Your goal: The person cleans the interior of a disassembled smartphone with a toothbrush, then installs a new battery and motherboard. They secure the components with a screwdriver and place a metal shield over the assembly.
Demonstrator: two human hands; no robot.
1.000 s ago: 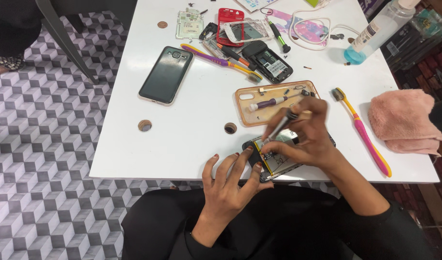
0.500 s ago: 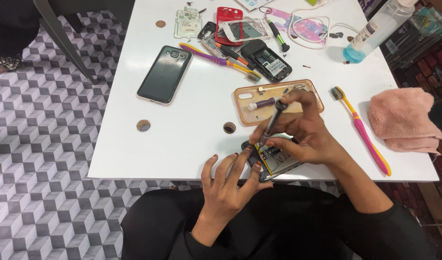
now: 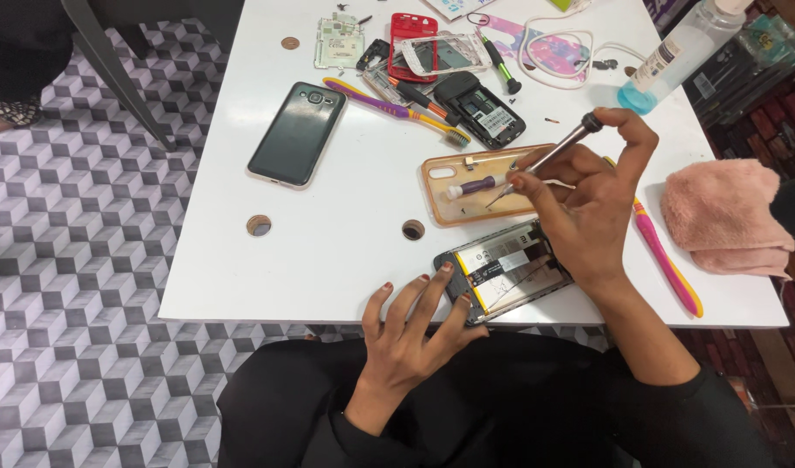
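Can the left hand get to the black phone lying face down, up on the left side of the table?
Probably yes: left hand steadies the opened phone, and bare table lies between it and the black phone.

Bright, even overhead light washes the glossy white rectangular worktop (image 3: 345,260) with soft short shadows, sharp focus centrally, and slight wide-angle bending toward 9 o'clock.

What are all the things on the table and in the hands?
Opened phone: one, dark, table's near edge, under the left hand.
Screwdriver: one, metal, in the right hand.
Phone case: one, orange-clear, mid table.
Black phone: one, left of the case.
Toothbrush: one, pink and yellow, right side.
Cloth: one, pink, far right.
Bottle: one, clear with blue liquid, top right.
Table: one, white.
Left hand: touching the opened phone.
Right hand: grip on the screwdriver.
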